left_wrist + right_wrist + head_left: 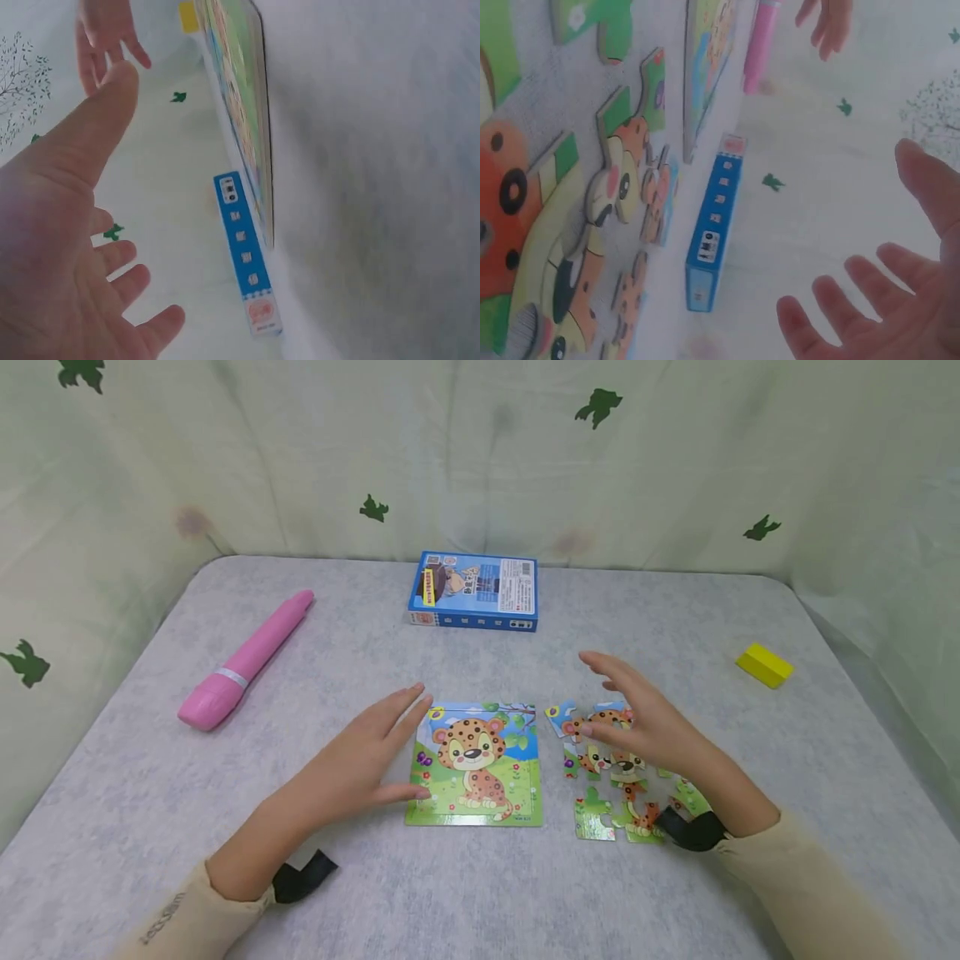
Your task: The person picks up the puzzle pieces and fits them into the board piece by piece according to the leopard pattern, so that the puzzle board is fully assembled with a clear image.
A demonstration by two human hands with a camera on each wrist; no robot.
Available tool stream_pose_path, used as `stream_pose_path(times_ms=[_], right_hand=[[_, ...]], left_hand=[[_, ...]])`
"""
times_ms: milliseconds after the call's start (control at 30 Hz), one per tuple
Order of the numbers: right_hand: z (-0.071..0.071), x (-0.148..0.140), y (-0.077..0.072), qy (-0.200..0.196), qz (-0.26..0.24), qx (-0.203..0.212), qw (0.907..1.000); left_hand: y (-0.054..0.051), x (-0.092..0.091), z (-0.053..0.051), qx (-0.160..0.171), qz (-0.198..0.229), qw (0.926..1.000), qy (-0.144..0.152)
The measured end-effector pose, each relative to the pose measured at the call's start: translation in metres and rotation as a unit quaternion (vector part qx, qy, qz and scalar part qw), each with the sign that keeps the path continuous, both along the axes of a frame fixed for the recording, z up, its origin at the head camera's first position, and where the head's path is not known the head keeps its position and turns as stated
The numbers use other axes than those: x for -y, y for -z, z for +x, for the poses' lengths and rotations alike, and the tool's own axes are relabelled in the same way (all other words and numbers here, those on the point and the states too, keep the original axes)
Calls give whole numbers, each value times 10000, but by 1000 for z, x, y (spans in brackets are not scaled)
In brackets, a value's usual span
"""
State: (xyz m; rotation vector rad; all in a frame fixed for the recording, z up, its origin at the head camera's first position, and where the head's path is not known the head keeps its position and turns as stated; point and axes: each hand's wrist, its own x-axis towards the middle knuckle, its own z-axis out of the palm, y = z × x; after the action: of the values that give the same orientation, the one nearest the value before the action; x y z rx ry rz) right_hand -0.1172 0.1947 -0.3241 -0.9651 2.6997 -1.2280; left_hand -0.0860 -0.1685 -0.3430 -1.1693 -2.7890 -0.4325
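Observation:
A square leopard picture board [480,777] with a raised border lies flat in the middle of the table. Beside its left edge hovers my left hand [367,760], fingers spread and holding nothing. Loose jigsaw pieces [596,818] with parts of the same leopard lie to the right of the board. My right hand [648,718] is raised above them, thumb and fingers apart, and hides some pieces. In the right wrist view the puzzle pieces [622,165] lie apart from one another, and the right hand [885,300] shows bare fingers.
A blue box [476,593] lies at the back centre of the table. On the left is a pink pen-shaped object [247,660] with a silver band. A yellow block [765,665] sits at the right. Behind the table hangs a pale curtain [480,460] with green leaf shapes.

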Motion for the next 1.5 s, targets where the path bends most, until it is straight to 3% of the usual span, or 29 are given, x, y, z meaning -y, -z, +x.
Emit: stream_pose_path(times_ms=[133,267,400,500,667,833,1000,1200,1500], right_hand=[[-9,1,12,-122,-164,446,9988],[-16,0,23,-51,87,997,9950],[-22,-2,33,-71,229,1452,9891],[-25,-4,38,-179,272,1568,9871],[-30,-5,43,-453,612,1329,9882],[-31,-4,45,-637,1129,693,9891],[-27,-3,44,-445,1653,171,9851],[-21,-1,38,-105,1221,128,9924],[1,29,11,-76,398,-755,9963]], left_hand=[[4,-7,0,857,115,9960,-242],[10,-6,-3,1691,359,9837,-503],[18,2,-7,2181,647,9720,-587],[23,6,-10,2278,764,9694,-493],[27,8,-12,2312,797,9691,-335],[29,10,-13,2314,806,9690,-319],[32,11,-13,2337,863,9679,-319],[34,11,-13,2347,923,9672,-317],[32,11,-14,2307,925,9680,-338]])
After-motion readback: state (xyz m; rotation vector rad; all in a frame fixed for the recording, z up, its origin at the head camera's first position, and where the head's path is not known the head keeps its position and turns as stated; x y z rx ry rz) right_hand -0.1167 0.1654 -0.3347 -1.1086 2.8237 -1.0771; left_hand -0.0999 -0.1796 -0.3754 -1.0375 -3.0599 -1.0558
